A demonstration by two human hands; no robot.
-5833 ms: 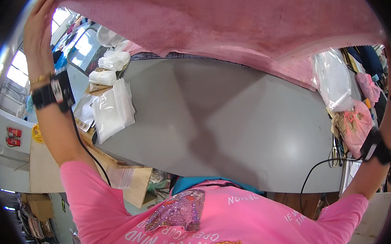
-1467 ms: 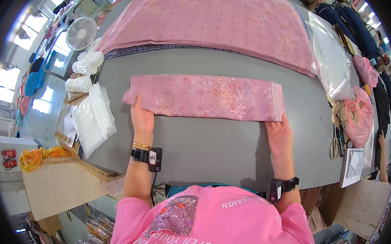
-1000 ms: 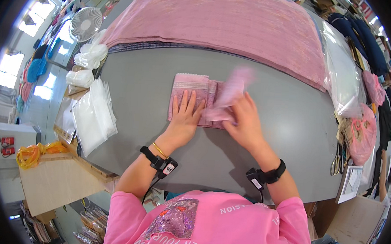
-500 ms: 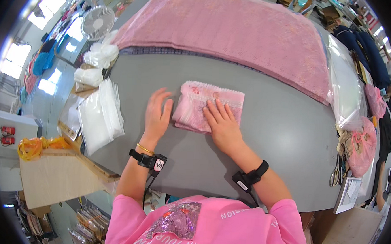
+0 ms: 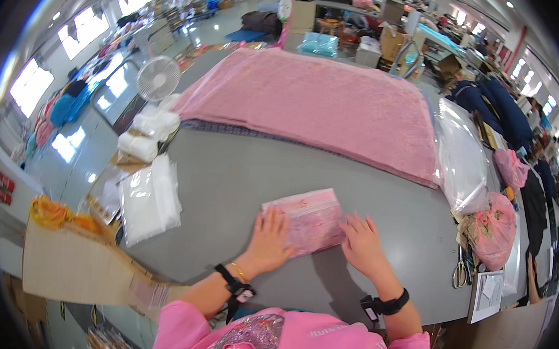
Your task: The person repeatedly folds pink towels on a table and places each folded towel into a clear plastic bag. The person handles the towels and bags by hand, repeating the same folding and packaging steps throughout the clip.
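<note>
On the grey table lies a folded pink cloth (image 5: 312, 220) with a pale lace-like band along its far part, turned slightly askew. My left hand (image 5: 270, 240) rests on its near left part, fingers stretched out over the fabric. At the cloth's right edge is my right hand (image 5: 361, 242), its fingers extended and slightly apart. The right fingertips are at or just beside the edge; whether they touch is hard to tell. Neither hand grips anything.
A large stack of pink patterned fabric (image 5: 314, 107) spans the far side of the table. Clear plastic bags (image 5: 152, 199) lie at left, a fan (image 5: 158, 78) beyond. On the right are plastic sheeting (image 5: 462, 159), scissors (image 5: 459, 272) and a pink bag (image 5: 494, 230).
My view has tilted upward. The cloth is turned at a different angle. My left hand has come down onto it, while my right hand has moved from its top to its right edge.
</note>
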